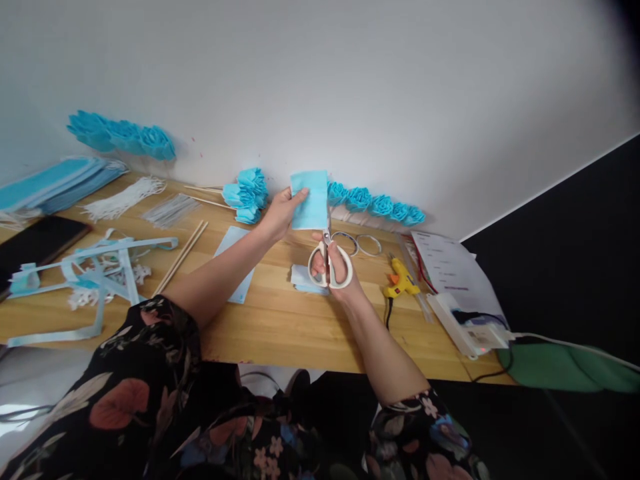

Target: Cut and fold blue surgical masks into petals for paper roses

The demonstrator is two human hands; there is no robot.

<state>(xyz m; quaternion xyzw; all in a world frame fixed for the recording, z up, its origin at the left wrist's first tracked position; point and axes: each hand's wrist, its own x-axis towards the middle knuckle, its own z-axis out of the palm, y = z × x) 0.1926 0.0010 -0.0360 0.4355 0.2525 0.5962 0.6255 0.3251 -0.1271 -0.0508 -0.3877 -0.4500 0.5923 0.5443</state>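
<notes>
A light-blue rectangle of face-mask fabric (311, 208) is pinched in my left hand (286, 212), raised above the table. My right hand (341, 277) has its fingers through the white handles of a pair of scissors (341, 268). The blades point upward along the right edge of the fabric; I cannot tell exactly how far they are apart. Below the hands lies a small folded blue piece (306, 279). Another flat blue mask sheet (245, 280) rests partly under my left forearm.
Blue fabric flowers (247, 193) stand along the wall. A yellow glue gun (401, 279), a roll ring (369, 245) and a power strip (460, 330) lie at right. Cut strips (125, 267), wooden sticks (183, 257), stacked masks (60, 183) and a phone (40, 247) occupy the left.
</notes>
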